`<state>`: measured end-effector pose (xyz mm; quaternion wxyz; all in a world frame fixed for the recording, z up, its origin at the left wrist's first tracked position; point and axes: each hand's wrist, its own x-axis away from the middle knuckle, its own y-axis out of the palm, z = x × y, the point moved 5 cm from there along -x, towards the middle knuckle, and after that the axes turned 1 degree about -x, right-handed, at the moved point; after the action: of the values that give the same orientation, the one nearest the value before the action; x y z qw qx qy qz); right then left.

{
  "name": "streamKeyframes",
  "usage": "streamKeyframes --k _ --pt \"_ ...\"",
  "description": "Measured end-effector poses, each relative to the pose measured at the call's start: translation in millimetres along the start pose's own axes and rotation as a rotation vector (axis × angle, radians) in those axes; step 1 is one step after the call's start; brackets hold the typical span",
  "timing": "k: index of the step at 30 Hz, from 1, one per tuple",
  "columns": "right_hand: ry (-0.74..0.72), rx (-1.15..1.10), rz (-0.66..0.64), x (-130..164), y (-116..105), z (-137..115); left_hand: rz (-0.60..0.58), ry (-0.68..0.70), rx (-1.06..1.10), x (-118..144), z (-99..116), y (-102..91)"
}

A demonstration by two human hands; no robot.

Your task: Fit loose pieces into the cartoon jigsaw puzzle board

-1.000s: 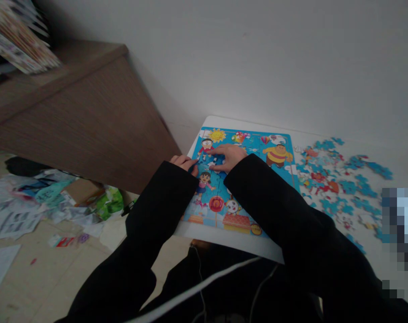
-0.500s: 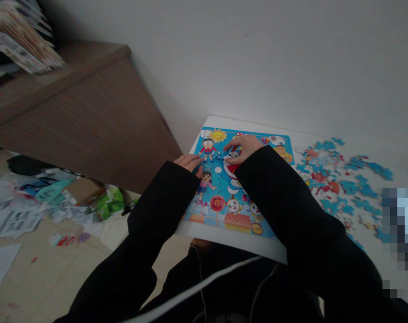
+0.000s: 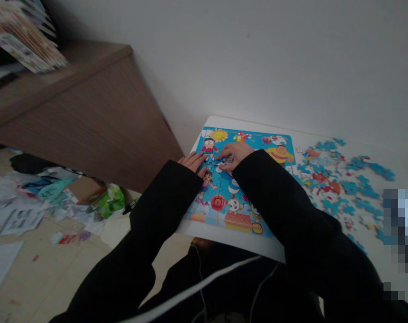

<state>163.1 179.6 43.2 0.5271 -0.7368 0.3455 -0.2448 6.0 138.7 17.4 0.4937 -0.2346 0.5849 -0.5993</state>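
A colourful cartoon jigsaw puzzle (image 3: 210, 188) lies largely assembled on a white board (image 3: 224, 237). My left hand (image 3: 192, 162) rests on its left side, fingers stretched out over the printed child in red. Just to the right, my right hand (image 3: 236, 154) curls down onto the middle, thumb and index finger bent around what looks like a puzzle piece (image 3: 228, 159) with part of a face on it. The fingertips of both hands are close together but apart. My right hand and sleeve cover part of the central blue figure.
Many loose puzzle pieces (image 3: 338, 186) are spread over the white surface to the right. A brown wooden cabinet (image 3: 99, 116) stands at the left, books (image 3: 28, 45) on top. Bags and papers (image 3: 55, 193) litter the floor. A white cable (image 3: 197, 287) crosses my lap.
My right hand has shifted left and slightly down, nearer my left hand, uncovering more of the puzzle's top and right side. My left fingers have moved slightly right and flattened.
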Motion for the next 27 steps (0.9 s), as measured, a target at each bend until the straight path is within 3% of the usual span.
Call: streamKeyframes --k 10,27 --pt "0.030 0.026 -0.020 0.1 2.1 -2.3 0.237 0.129 0.008 5.8 4.8 -4.3" --pt "0.064 0.016 -0.040 -1.0 3.0 0.6 0.220 0.114 -0.086 8.9 12.8 -0.6"
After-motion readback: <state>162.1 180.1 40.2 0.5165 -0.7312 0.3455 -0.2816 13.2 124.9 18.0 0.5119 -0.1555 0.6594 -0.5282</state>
